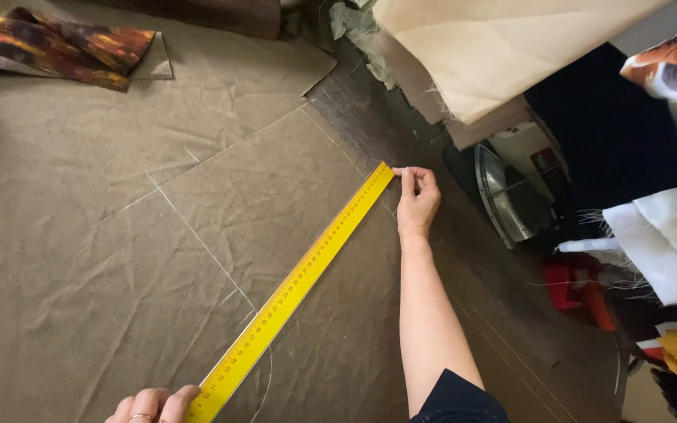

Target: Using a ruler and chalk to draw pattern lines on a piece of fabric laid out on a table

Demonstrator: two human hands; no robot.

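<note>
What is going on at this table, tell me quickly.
A person has a yellow ruler laid slantwise on olive-brown fabric marked with chalk lines. The right hand pinches something small at the ruler's far end; what it is cannot be told. The left hand presses down the near end.

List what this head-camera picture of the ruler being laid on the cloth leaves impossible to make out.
- Left hand: cut off by the bottom edge; only fingers show.
- Yellow ruler: near end hidden under those fingers; scale too small to read.
- Right hand: what its fingertips pinch is too small to tell.
- Olive cloth: left side runs past the frame.
</note>
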